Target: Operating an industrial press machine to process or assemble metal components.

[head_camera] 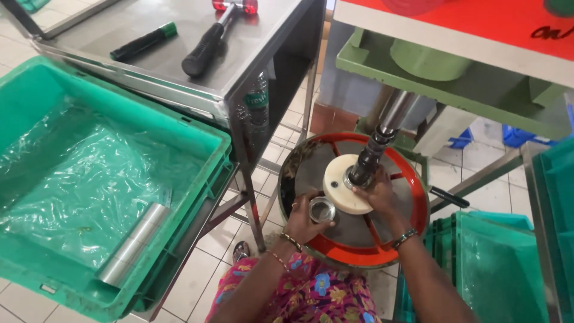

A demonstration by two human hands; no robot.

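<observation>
Head view: looked down on a seated worker's lap and a small press stand.
Green crate (197, 128): at left, lined with clear plastic; one metal tube (133, 244) lying near its front right corner.
Steel table (239, 72): behind the crate, bearing a mallet (206, 45) and a green-capped marker (143, 40), set well apart from the hands.
Red wheel plate (418, 197): round, tilted a little toward the camera, grey sections between red spokes, right in front of the knees.
Press shaft (382, 134): came down from the green frame above onto the cream disc (338, 191) at the plate's centre.
Right hand (376, 194): curled round the base of the shaft where it met the disc; grip closed, fingertips hidden.
Left hand (302, 218): closed on a small metal cup (322, 209), held just beside the disc's lower left edge, over the plate.
Step in hand: judged as bringing the cup to the tool for seating under the shaft; not yet seated.
Next move calls for: squaring the cup's open mouth with the disc, steadying the shaft, keeping fingers away from the shaft end.
</observation>
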